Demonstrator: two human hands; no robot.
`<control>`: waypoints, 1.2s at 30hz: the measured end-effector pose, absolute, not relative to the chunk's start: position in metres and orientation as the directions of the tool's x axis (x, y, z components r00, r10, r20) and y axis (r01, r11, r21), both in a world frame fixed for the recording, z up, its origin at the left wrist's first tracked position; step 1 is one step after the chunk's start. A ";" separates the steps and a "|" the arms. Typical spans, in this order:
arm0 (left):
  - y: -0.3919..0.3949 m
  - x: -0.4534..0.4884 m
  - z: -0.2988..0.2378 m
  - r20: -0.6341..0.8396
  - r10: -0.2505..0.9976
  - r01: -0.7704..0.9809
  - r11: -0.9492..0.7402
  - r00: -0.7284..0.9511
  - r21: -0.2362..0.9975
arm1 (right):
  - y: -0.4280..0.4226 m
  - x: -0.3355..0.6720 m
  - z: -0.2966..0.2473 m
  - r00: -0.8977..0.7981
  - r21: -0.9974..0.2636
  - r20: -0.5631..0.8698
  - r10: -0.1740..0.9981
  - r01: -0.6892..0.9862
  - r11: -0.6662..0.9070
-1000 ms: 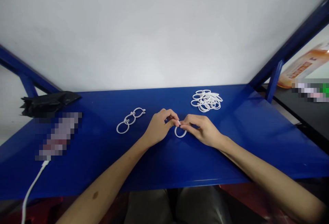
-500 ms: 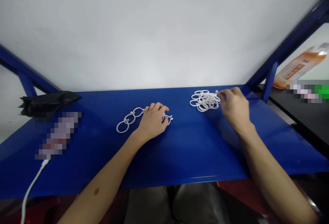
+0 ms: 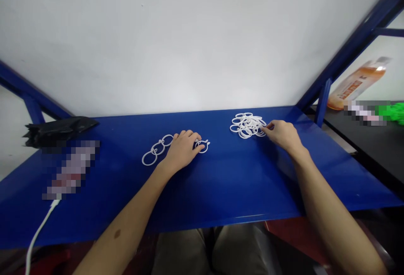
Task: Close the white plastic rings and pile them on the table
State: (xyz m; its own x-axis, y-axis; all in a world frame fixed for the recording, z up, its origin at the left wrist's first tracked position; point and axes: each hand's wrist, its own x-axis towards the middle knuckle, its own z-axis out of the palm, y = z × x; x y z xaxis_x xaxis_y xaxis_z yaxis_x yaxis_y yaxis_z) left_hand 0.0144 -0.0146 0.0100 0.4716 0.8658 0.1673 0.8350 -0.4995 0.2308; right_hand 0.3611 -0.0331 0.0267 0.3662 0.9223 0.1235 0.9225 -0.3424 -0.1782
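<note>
A short chain of white plastic rings [image 3: 149, 158] with small loops and knobbed ends lies left of centre on the blue tabletop. My left hand [image 3: 183, 148] rests palm down across it, fingers loosely bent and apart, hiding its middle. By the left thumb, the ring at the chain's right end [image 3: 203, 148] has its gap and knobbed tips showing. Farther right is a loose pile of similar white rings [image 3: 245, 126]. At the pile's right edge my right hand [image 3: 282, 135] is closed in a pinch on a white ring, partly hidden by the fingertips.
A crumpled black plastic bag [image 3: 61, 130] lies at the far left, above a blurred-out item [image 3: 72, 167] with a white cable [image 3: 40, 226]. The white wall [image 3: 189, 48] rises behind the blue table [image 3: 214, 199]. An orange-labelled bottle [image 3: 358, 83] stands on a black surface at right.
My right hand has come down and left to the pile's edge, where its fingertips pinch a ring. The left hand's index finger has drawn in. The whole view has shifted slightly.
</note>
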 end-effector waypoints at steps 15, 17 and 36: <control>-0.019 0.013 0.022 0.076 0.881 0.800 -0.458 0.467 0.388 | -0.034 0.358 0.032 0.374 -0.335 0.059 0.926 0.881 -0.334; -0.018 0.012 0.020 0.087 0.888 0.808 -0.449 0.452 0.381 | -0.034 0.360 0.029 0.399 -0.307 0.094 0.912 0.883 -0.354; -0.027 0.029 0.021 0.176 0.853 0.752 -0.518 0.492 0.408 | -0.065 0.251 0.008 -0.574 -0.415 0.245 0.781 0.666 0.620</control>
